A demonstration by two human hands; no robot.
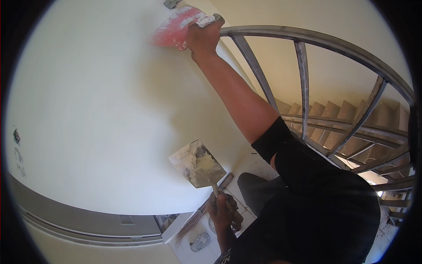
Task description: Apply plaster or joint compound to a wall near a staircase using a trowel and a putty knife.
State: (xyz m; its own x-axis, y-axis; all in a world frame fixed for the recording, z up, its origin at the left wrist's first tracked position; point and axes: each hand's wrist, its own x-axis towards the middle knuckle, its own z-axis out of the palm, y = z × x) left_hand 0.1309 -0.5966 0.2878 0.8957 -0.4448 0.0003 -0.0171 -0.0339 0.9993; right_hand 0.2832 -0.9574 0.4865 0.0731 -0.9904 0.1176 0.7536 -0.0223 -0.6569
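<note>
My right hand [205,38], at the end of an outstretched arm, is closed round a red plastering trowel [172,30] smeared with white. The trowel lies against the pale wall [88,97] at the top, beside the railing's upper end. Lower down, the fingers of my left hand [223,213] wrap the handle of a wide scraper [203,166]. Its square blade points up and to the left, coated with off-white putty, in front of the wall. Part of the trowel's grip is hidden by my fingers.
A curved metal railing [303,35] arches along the right, with stairs [338,114] descending behind it. Near my left hand, a broom [190,229] and a speckled grey oval thing [200,242] are on the floor. Dark marks [16,136] spot the wall's left side.
</note>
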